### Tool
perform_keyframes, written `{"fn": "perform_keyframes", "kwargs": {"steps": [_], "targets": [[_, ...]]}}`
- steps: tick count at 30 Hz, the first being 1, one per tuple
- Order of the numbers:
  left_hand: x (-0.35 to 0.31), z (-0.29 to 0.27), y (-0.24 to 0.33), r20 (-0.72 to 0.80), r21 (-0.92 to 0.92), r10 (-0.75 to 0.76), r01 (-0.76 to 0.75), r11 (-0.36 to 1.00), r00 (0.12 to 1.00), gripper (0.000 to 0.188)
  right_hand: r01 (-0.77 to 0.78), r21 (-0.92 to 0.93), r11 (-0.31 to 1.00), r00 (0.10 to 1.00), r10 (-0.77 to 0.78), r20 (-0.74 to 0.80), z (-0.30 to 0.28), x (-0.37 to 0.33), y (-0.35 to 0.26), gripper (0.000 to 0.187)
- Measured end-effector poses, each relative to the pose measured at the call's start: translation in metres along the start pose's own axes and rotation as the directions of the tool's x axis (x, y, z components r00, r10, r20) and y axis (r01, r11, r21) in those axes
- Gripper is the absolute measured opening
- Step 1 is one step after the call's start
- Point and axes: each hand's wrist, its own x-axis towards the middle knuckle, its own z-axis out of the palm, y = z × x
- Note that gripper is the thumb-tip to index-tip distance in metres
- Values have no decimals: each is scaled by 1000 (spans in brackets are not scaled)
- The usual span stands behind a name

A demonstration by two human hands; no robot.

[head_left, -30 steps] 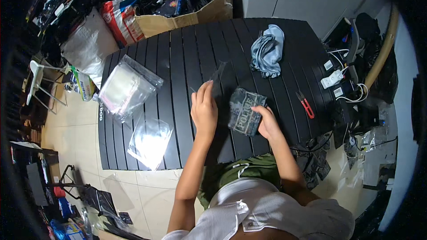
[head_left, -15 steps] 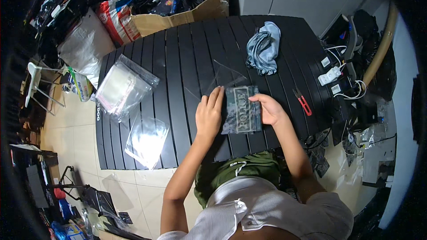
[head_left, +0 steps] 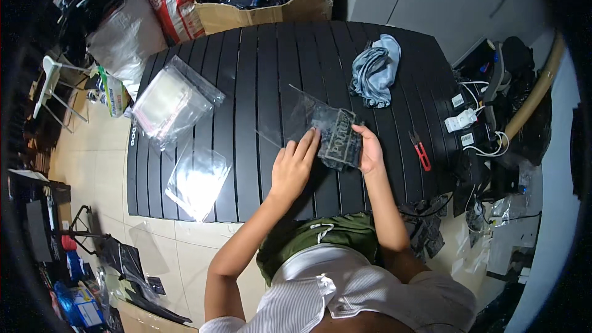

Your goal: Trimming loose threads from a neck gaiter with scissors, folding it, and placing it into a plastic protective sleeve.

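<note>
A dark camouflage fabric piece point(head_left: 341, 139), carrying a pale lettered rectangle, lies tilted between my hands over the black slatted table point(head_left: 259, 80). My right hand point(head_left: 370, 151) grips its right edge, with the thumb on top and the other fingers hidden behind. On the left side my left hand point(head_left: 295, 166) rests with its fingers stretched out, the tips touching the fabric's left edge. A clear plastic bag point(head_left: 277, 124) spreads flat beyond my left fingertips and reaches toward the fabric. Whether the fabric is inside this bag, I cannot tell.
Left on the table are a stack of clear bags point(head_left: 169, 102) and a shiny clear sheet point(head_left: 198, 182). Bunched blue-grey cloth point(head_left: 376, 73) lies at the far right, red-handled snips point(head_left: 420, 151) nearer. A white power strip point(head_left: 461, 120) sits past the right edge; a cardboard box point(head_left: 265, 17) stands behind.
The fabric piece has turned clockwise and moved slightly right and up toward the clear bag. My left fingers have come onto its left edge. The whole view has shifted a little.
</note>
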Motion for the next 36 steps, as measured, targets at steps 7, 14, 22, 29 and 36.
{"fn": "perform_keyframes", "kwargs": {"steps": [7, 14, 22, 29, 36], "targets": [[-5, -4, 19, 61, -262, -124, 136, 955, 990, 69, 104, 16, 994, 992, -105, 68, 11, -5, 24, 37], [0, -16, 31, 92, -358, -164, 186, 915, 982, 73, 119, 209, 971, 981, -148, 128, 15, -11, 44, 40], [-9, -16, 19, 59, -357, -81, 96, 929, 995, 73, 169, 229, 959, 972, -200, 123, 16, -15, 59, 40], [-20, -16, 14, 139, -441, -190, 233, 867, 972, 72, 194, 185, 963, 979, -201, 22, 55, -22, 81, 36], [-25, -19, 15, 162, -503, -159, 220, 836, 974, 66, 95, -124, 988, 962, -124, -244, 40, -26, 96, 37]]}}
